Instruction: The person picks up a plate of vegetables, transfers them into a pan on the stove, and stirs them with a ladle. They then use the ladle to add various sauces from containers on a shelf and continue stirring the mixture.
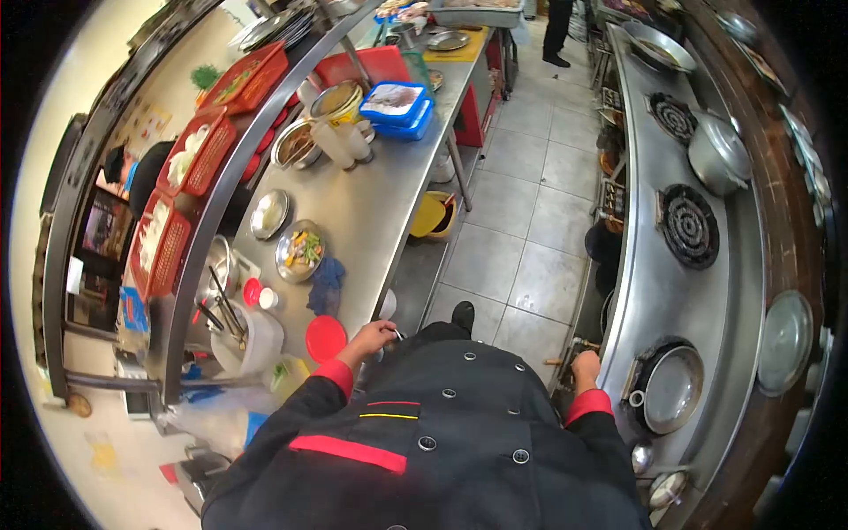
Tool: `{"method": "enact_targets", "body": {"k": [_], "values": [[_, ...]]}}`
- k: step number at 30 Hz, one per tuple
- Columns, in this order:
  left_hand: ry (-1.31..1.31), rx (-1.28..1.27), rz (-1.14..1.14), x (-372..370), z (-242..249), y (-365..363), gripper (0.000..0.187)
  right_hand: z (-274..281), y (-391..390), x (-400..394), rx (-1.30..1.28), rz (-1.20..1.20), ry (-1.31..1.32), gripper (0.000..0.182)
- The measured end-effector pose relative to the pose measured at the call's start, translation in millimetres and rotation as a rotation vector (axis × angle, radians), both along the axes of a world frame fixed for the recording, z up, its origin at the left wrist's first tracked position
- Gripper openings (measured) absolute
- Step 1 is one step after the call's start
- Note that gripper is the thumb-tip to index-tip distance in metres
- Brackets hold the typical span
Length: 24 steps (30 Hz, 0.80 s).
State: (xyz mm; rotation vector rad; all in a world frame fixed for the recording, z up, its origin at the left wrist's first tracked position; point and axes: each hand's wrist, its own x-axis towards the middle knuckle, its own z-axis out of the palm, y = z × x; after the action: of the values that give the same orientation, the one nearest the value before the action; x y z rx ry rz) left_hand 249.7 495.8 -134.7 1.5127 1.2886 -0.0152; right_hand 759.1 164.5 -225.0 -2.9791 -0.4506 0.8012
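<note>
My left hand [373, 338] is closed at the front edge of the steel table. A small shiny end shows by its fingertips, too small to name. Beside it lies a red round lid [326, 338], and a blue cloth [327, 284] is a little farther up. A steel plate of cut vegetables [301, 252] stands behind the cloth. On the other side, my right hand [585, 367] is curled in a fist at the stove's front, right by a brass gas valve [583, 344]. Whether its fingers hold anything is hidden. A wok [673, 389] sits on the burner nearby.
Along the right runs the steel stove counter [638, 265] with a burner [689, 227] and a lidded pot [720, 152]. A tiled aisle [500, 238] lies ahead, with another person's leg [556, 31] at its far end. Red baskets [168, 247] line the left shelf.
</note>
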Motion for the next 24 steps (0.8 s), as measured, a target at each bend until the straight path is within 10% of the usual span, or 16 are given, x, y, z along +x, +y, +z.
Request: {"method": "enact_targets", "body": {"k": [11, 20, 22, 24], "values": [[-0.061, -0.087, 0.077, -1, -9, -16, 0.031, -3, 13, 4, -0.045, 0.075, 0.086, 0.026], [0.024, -0.120, 0.045, -3, -35, -8, 0.033, -99, -64, 0, 0.483, -0.416, 0.349, 0.032], [0.055, -0.131, -0.007, 3, -24, -9, 0.033, 43, -37, -49, 0.187, -0.233, -0.015, 0.034], [0.192, -0.145, -0.018, 8, -10, -13, 0.032, 29, -49, -54, 0.107, -0.122, 0.007, 0.035]]}}
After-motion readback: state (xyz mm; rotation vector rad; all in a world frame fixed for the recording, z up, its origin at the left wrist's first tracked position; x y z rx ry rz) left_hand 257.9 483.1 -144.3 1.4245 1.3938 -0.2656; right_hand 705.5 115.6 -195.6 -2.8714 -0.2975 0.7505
